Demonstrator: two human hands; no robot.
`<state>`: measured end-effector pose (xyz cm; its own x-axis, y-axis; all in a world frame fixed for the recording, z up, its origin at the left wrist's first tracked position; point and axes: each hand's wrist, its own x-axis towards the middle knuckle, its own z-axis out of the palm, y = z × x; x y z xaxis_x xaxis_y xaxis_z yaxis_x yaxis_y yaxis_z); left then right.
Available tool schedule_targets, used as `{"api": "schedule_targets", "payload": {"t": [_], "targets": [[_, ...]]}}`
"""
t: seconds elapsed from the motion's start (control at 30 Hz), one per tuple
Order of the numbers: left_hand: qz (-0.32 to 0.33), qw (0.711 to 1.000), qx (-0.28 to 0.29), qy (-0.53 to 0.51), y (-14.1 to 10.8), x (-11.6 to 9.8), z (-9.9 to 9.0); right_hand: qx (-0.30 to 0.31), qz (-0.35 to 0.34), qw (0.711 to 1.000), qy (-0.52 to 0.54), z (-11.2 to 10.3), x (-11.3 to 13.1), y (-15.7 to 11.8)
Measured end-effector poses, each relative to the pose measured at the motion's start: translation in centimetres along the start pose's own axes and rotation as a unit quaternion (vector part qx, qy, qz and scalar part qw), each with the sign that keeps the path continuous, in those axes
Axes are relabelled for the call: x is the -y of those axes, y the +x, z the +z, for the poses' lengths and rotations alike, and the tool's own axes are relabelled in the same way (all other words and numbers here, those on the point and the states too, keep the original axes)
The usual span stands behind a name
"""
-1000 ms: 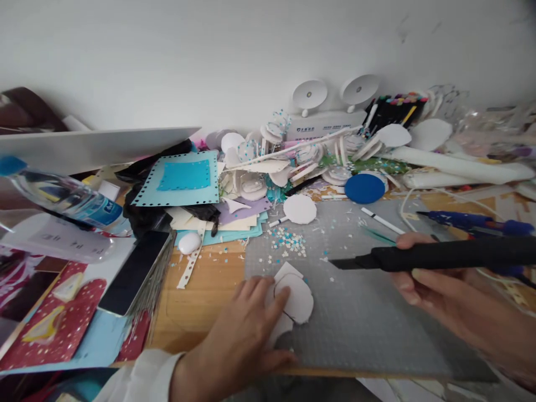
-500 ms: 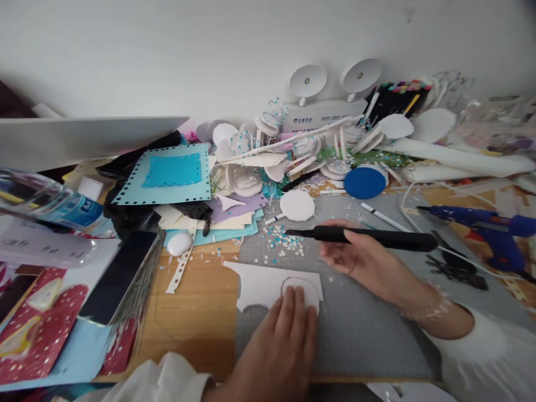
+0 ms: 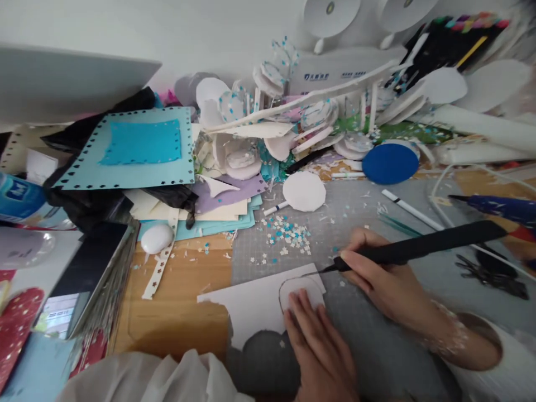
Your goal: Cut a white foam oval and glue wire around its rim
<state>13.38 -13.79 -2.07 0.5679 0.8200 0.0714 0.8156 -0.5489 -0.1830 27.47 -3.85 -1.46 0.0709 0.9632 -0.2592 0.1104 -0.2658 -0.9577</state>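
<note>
My left hand [image 3: 320,338] lies with its fingers stretched out, pressing on a piece of white card [image 3: 251,307]. Part of a drawn round outline shows on the card around my fingertips. The card's lower edge has curved cut-outs. In my right hand [image 3: 385,285] is a black craft knife [image 3: 431,243], held like a pen. Its thin tip points left and meets or nearly meets the card by the top of the outline; contact is hard to tell. Beneath lies a grey cutting mat [image 3: 259,368]. Small white and blue star-like bits [image 3: 288,234] lie scattered beyond the card.
A white disc [image 3: 304,191] and a blue disc [image 3: 390,163] lie behind. Paper crafts crowd the back. At right are a white pen [image 3: 412,209], a blue glue gun [image 3: 494,206] and a cable. A phone [image 3: 90,262] and a bottle [image 3: 25,198] are at left.
The knife has swung from above the loose bits down to the card's outline, its tip now lower. The card has turned slightly under my left hand. The view has moved closer.
</note>
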Motion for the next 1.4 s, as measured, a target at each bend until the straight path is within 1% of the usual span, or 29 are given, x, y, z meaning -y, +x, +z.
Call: {"api": "schedule_targets", "payload": {"t": [0.2,0.27,0.37,0.43,0.6,0.77,0.83,0.93,1.03,1.17,1.23,1.33,1.4], "targets": [[-0.048,0.997,0.009,-0.057,-0.1,-0.9,0.3,0.011,-0.030,0.998,-0.060,0.5,0.9,0.1],[-0.040,0.997,0.012,-0.057,-0.1,-0.9,0.3,0.017,-0.043,0.996,-0.080,0.7,1.3,0.0],[-0.009,1.000,0.016,-0.019,0.1,-0.5,0.1,0.025,-0.068,0.992,-0.102,1.0,1.7,0.0],[-0.002,1.000,0.019,-0.005,0.2,-0.2,-0.2,0.027,-0.084,0.989,-0.114,1.1,1.7,-0.1],[0.008,1.000,0.022,-0.015,0.5,0.1,-0.8,0.019,-0.101,0.983,-0.150,1.3,1.8,-0.2],[-0.059,0.994,0.039,-0.089,0.3,-0.6,-0.8,0.030,-0.119,0.978,-0.166,1.3,1.9,-0.4],[-0.077,0.988,0.047,-0.121,0.1,-0.9,-0.6,0.019,-0.128,0.977,-0.169,1.3,1.8,-0.5],[-0.085,0.983,0.063,-0.148,-0.2,-1.0,-0.5,-0.008,-0.137,0.976,-0.169,1.3,1.6,-0.8],[-0.080,0.982,0.071,-0.158,-0.3,-1.0,-0.4,-0.030,-0.141,0.975,-0.172,1.2,1.6,-0.8],[-0.069,0.986,0.050,-0.140,-0.2,-0.7,-0.4,-0.067,-0.146,0.969,-0.186,1.0,1.7,-0.6],[-0.051,0.991,0.038,-0.116,-0.1,-0.5,-0.3,-0.072,-0.151,0.968,-0.188,0.7,1.6,-0.5],[-0.013,0.997,0.023,-0.078,-0.1,-0.1,-0.1,-0.061,-0.155,0.969,-0.182,0.2,1.2,-0.5],[0.001,0.998,0.017,-0.064,-0.3,-0.1,0.2,-0.084,-0.156,0.969,-0.171,-0.3,0.9,-0.6]]}}
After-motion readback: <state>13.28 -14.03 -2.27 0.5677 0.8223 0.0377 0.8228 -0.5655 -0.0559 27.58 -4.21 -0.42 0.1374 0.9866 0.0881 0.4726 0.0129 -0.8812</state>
